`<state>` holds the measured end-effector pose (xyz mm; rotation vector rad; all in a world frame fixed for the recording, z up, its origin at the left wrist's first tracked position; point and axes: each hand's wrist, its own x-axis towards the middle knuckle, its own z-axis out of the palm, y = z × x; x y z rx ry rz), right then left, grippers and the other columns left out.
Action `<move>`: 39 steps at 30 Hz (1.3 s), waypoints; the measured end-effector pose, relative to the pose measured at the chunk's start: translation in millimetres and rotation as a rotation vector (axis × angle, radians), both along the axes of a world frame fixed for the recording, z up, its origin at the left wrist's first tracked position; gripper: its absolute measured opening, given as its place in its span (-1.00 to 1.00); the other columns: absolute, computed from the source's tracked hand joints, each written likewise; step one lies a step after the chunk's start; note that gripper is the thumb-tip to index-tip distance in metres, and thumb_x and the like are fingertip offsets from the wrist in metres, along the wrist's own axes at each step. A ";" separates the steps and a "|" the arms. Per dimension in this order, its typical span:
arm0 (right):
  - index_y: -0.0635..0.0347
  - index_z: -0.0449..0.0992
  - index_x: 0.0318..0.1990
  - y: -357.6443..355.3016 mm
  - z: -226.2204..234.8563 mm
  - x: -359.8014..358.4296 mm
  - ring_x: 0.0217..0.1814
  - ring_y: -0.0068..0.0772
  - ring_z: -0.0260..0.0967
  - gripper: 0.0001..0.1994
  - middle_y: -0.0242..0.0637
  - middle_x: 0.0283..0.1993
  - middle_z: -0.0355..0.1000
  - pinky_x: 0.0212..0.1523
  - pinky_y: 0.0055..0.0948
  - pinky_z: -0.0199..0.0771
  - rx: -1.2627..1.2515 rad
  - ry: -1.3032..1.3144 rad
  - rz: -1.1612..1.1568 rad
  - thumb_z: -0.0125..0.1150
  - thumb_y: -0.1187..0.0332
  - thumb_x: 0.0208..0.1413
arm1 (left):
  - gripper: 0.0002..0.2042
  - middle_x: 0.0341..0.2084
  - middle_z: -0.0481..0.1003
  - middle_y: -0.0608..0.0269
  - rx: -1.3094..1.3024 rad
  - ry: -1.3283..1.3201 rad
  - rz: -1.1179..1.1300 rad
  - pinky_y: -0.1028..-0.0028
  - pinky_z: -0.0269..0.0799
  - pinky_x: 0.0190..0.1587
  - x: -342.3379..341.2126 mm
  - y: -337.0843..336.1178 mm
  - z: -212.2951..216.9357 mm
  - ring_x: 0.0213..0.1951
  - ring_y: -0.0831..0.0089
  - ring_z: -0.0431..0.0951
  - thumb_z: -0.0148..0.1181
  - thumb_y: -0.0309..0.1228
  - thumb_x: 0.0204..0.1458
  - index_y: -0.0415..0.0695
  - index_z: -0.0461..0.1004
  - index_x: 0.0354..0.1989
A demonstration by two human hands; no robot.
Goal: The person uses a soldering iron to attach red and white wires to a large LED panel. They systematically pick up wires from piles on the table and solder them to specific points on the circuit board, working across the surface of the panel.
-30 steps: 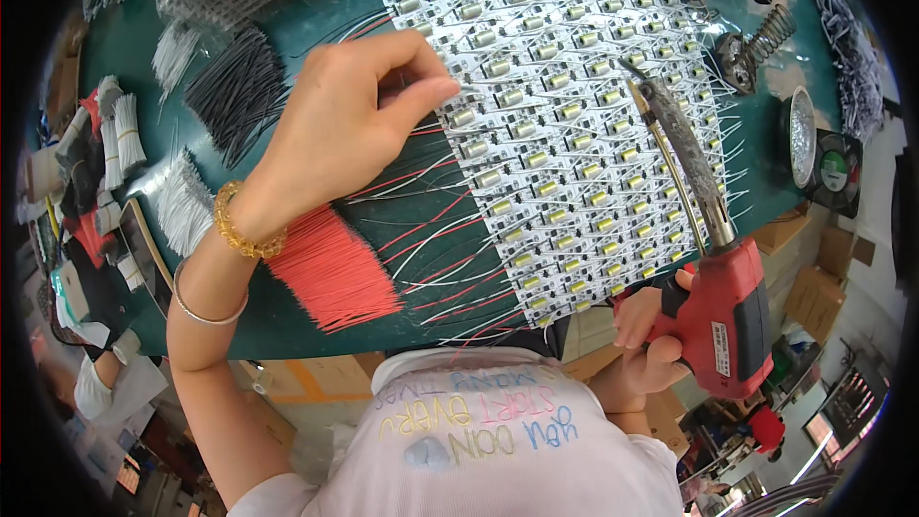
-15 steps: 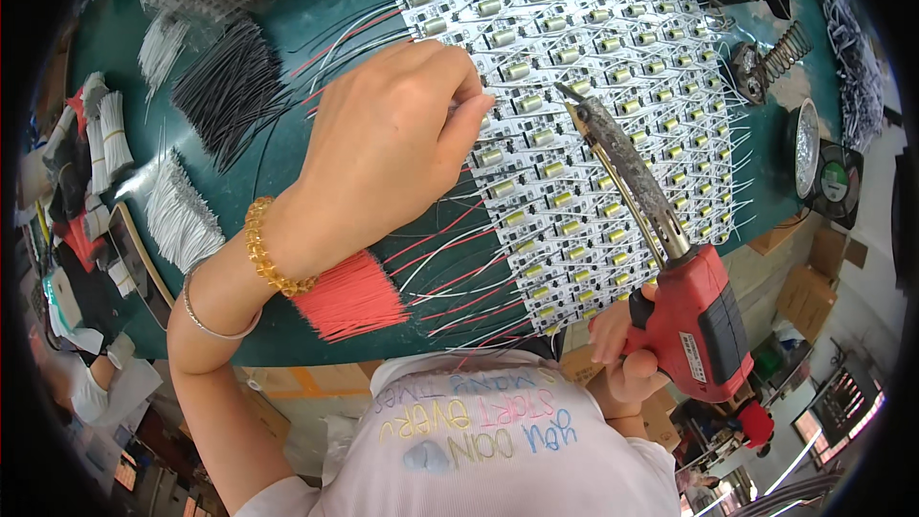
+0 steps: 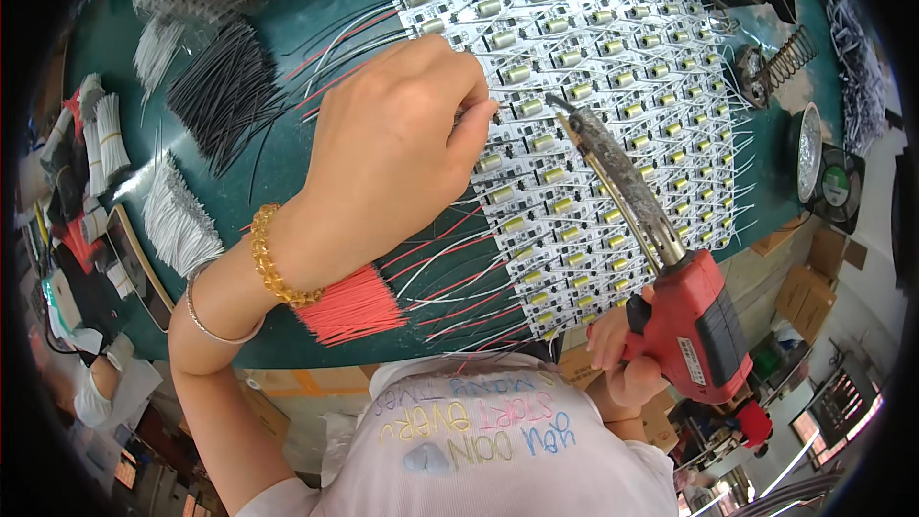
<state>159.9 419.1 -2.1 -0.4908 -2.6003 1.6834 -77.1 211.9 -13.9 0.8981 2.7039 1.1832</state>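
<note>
The person wears a white shirt (image 3: 479, 450) with colourful letters on the front. On the left wrist sits a bracelet of round yellow beads (image 3: 273, 263). Next to it is a thin silver bangle (image 3: 206, 311). Both arms are bare.

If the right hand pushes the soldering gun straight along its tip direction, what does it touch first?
Probably the white circuit board panel: the right hand aims the soldering gun at a component just beside the left hand fingertips, though height is unclear.
</note>
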 end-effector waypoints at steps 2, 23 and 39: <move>0.37 0.15 0.18 0.2 -1.4 0.2 -0.72 -0.54 0.17 -0.17 -0.48 -0.72 0.18 -0.59 -0.51 0.20 0.000 -0.002 0.001 0.11 -0.24 0.03 | -0.91 -0.55 0.43 0.22 -0.023 -0.010 0.000 0.53 0.36 -0.46 -0.9 -0.3 0.8 -0.54 0.43 0.43 0.25 -0.56 -0.05 -0.28 0.45 -0.49; 0.40 0.14 0.20 2.1 -6.1 -1.6 -0.74 -0.55 0.12 -0.27 -0.44 -0.71 0.19 -0.64 -0.54 0.18 0.000 0.005 -0.002 0.08 -0.11 0.14 | -0.88 -0.56 0.41 0.22 -0.021 0.008 0.000 0.50 0.37 -0.46 -1.1 1.5 -1.7 -0.55 0.41 0.43 0.25 -0.56 -0.07 -0.27 0.41 -0.51; 0.42 0.13 0.21 -0.8 -4.9 -5.2 -0.75 -0.56 0.09 -0.35 -0.41 -0.71 0.19 -0.67 -0.55 0.16 0.004 0.117 -0.089 0.05 0.00 0.21 | -0.89 -0.56 0.42 0.22 -0.035 -0.020 -0.003 0.50 0.38 -0.44 -1.4 -0.9 1.1 -0.54 0.42 0.45 0.25 -0.53 -0.05 -0.27 0.43 -0.49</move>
